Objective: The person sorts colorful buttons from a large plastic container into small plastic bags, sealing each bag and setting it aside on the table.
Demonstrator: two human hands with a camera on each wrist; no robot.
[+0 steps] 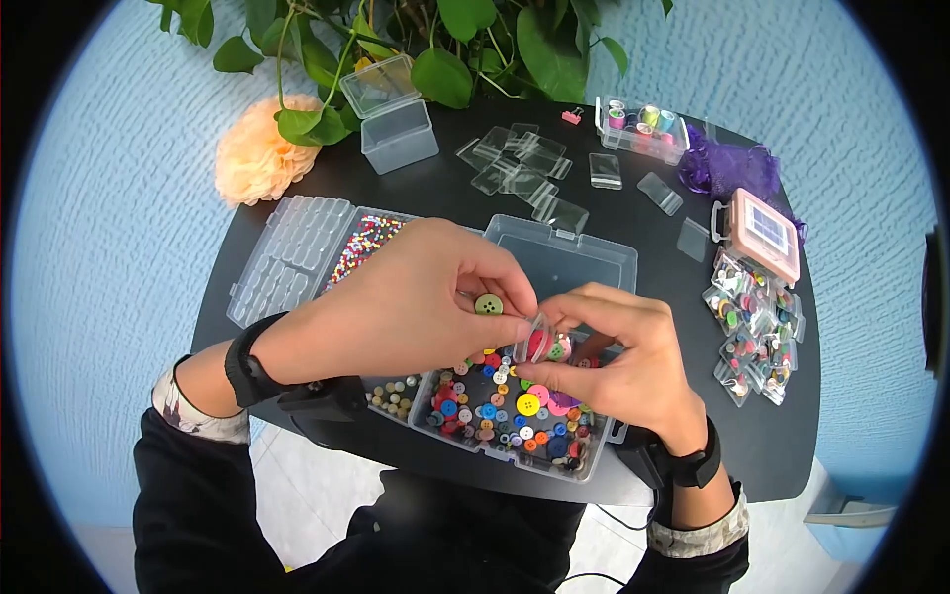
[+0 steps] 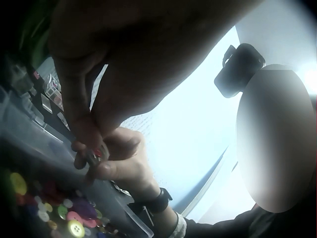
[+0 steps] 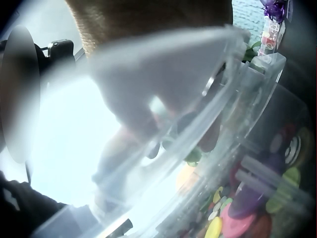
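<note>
Over a clear box of mixed buttons (image 1: pixel 495 408), both hands meet at a small clear zip bag (image 1: pixel 539 340) with red, pink and green buttons inside. My left hand (image 1: pixel 426 287) holds an olive-green four-hole button (image 1: pixel 489 305) by its thumb and curled fingers, fingertips right at the bag's mouth. My right hand (image 1: pixel 628 346) pinches the bag between thumb and fingers from the other side. In the left wrist view, the right hand (image 2: pixel 126 158) grips the bag below the left fingertips. A blurred translucent wall covers much of the right wrist view.
Several flat clear bags (image 1: pixel 520 163) lie at the back, near an open clear box (image 1: pixel 399 134). Filled button bags (image 1: pixel 757 337) pile up at right by a pink-lidded case (image 1: pixel 762 236). A bead organiser (image 1: pixel 292 252) sits left; a thread-spool box (image 1: pixel 643 134) stands back right.
</note>
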